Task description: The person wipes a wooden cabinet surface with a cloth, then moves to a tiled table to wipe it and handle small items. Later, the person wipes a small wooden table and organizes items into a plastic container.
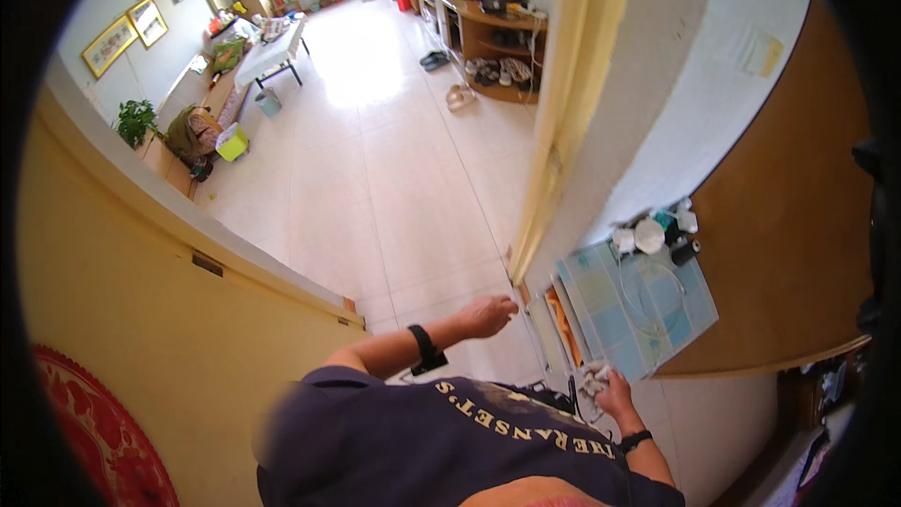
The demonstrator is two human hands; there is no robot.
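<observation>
My left hand (487, 316) is held out in front of me over the tiled floor by the doorway, its fingers loosely bent with nothing seen in them. A crumpled, pale cloth (595, 379) is bunched in my right hand (616, 395). That hand is close to the near edge of a small cabinet or table topped with a blue checked cover (598, 296). Whether the cloth touches the cover, I cannot tell. A coil of clear tubing or cord (651, 327) lies on the cover. An orange item (563, 324) shows in the cabinet's side.
White containers (649, 236) and a dark spool-like item (685, 251) stand on the cover's back edge. A yellow door (176, 338) is at left, a door frame (574, 105) at right. Beyond are sandals (459, 96), a wooden sideboard (464, 10) and a low table (267, 56).
</observation>
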